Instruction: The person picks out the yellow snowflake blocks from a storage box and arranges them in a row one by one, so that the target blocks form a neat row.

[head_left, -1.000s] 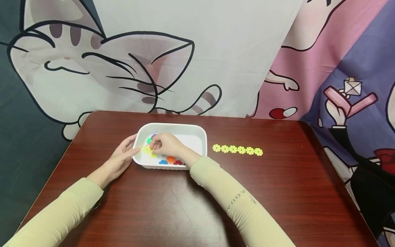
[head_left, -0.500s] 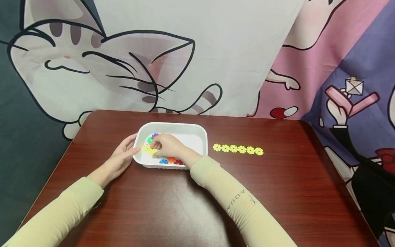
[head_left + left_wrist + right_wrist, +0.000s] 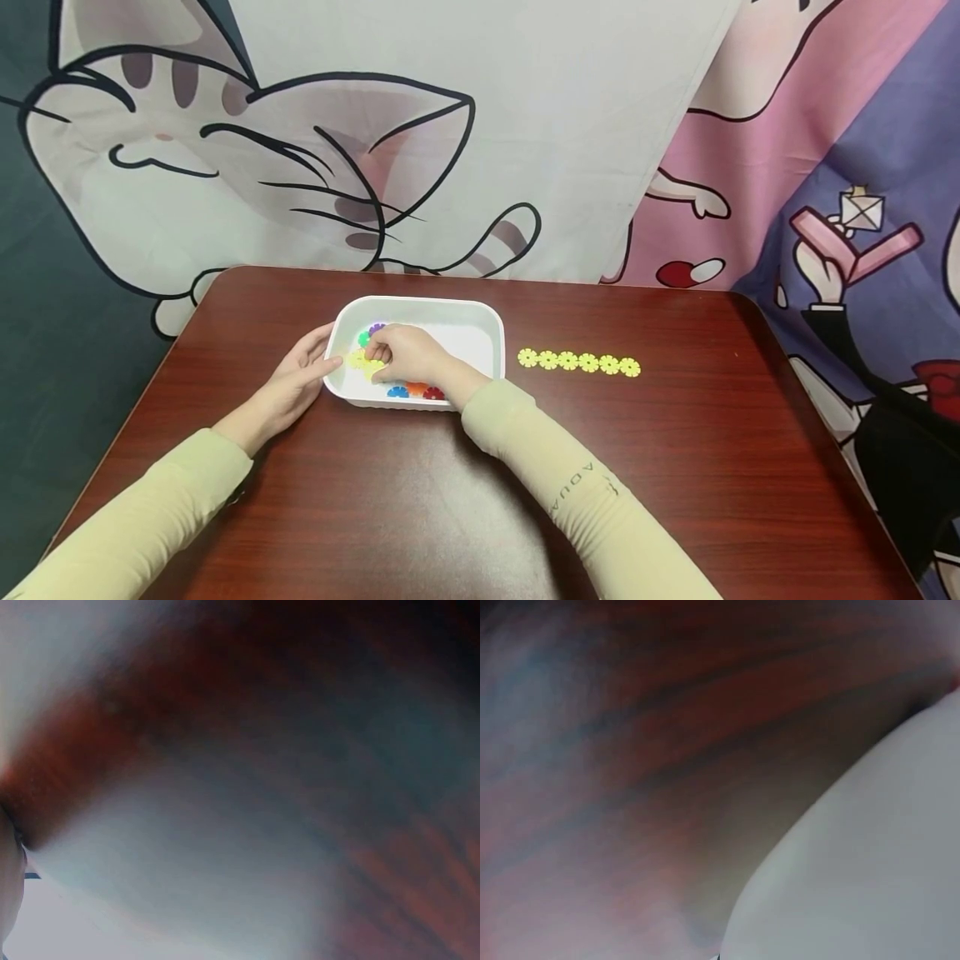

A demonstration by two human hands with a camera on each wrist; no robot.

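In the head view, a white plastic tray [image 3: 465,312] stands on the table. My left hand [image 3: 288,387] holds its left end, thumb over the rim and fingers outside the wall. Reaching into the tray, my right hand [image 3: 408,354] has curled fingers, with thumb and fingertips at the yellow flower-shaped discs [image 3: 360,362]; it pinches one, partly hidden by the hand. Around it in the tray lie a green disc [image 3: 363,339], a purple disc [image 3: 377,329], a blue disc [image 3: 397,392], an orange disc [image 3: 417,388] and a red disc [image 3: 433,393]. Both wrist views are too blurred to show the hands' work.
Right of the tray, a straight row of several yellow flower-shaped discs [image 3: 578,362] lies on the brown wooden table [image 3: 420,508]. A cartoon-printed cloth [image 3: 570,150] hangs behind the table's far edge.
My right thumb has shifted slightly at the yellow discs over the last second. The left hand, the tray and the row of discs keep their places.
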